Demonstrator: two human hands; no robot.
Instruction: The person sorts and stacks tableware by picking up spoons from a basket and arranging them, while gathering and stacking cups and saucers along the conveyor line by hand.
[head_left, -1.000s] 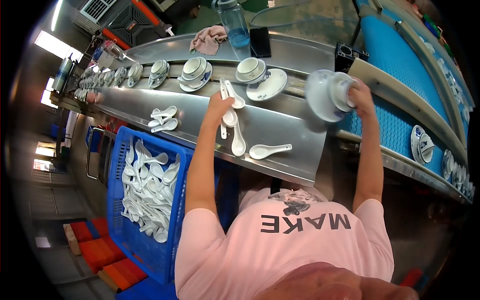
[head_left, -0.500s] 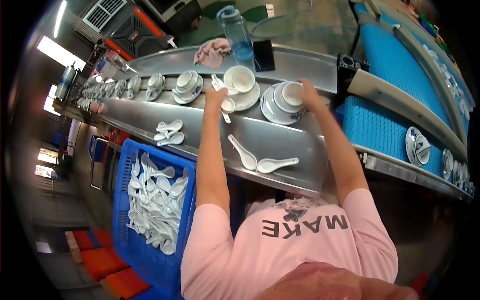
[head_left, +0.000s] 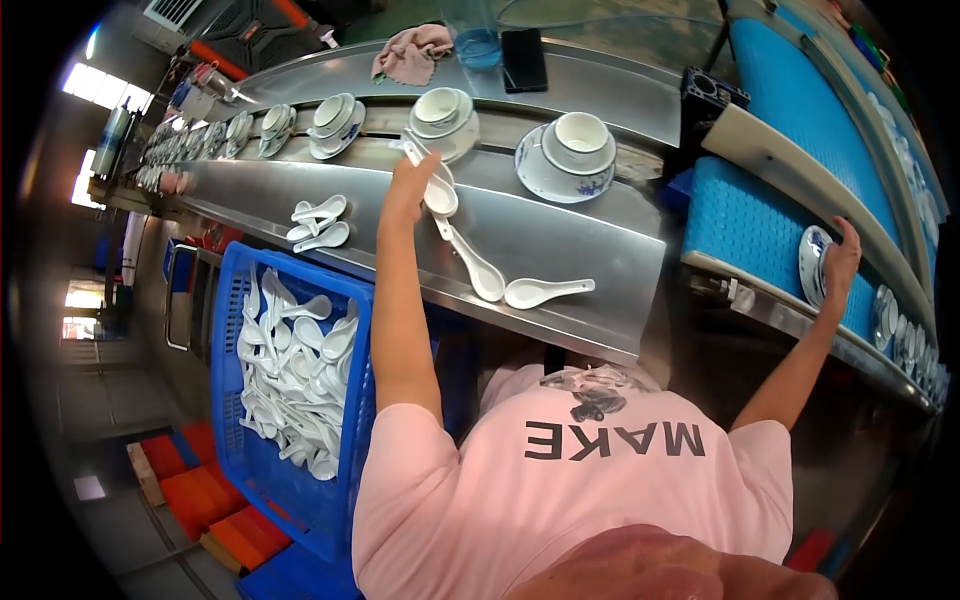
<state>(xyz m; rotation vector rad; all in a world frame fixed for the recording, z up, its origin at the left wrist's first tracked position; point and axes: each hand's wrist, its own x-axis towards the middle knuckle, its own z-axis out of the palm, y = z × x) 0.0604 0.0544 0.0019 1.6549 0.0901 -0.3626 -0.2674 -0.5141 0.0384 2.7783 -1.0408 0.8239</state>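
My left hand [head_left: 408, 190] is closed on white soup spoons [head_left: 440, 196] above the steel counter. Beyond it sits a plate with a bowl and cup stacked on it [head_left: 440, 108]; another such stack [head_left: 580, 145] stands to its right. Two loose spoons, one [head_left: 480, 272] slanting and one [head_left: 535, 292] lying sideways, rest near the counter's front edge. Far to the right, my right hand [head_left: 843, 262] is at a plate [head_left: 812, 262] on the blue belt, fingers extended and partly apart. It covers most of what sits on that plate.
A blue basket [head_left: 360, 400] full of white spoons stands left of me. Several spoons [head_left: 320, 222] lie on the counter above it. More dish stacks [head_left: 335, 122] line the conveyor leftward. A pink cloth [head_left: 412, 55], bottle [head_left: 477, 45] and phone [head_left: 524, 60] lie behind.
My right hand has let go of the stacked bowls on the steel line and moved right to the plate on the blue belt. My left hand still holds spoons, now slightly nearer the counter.
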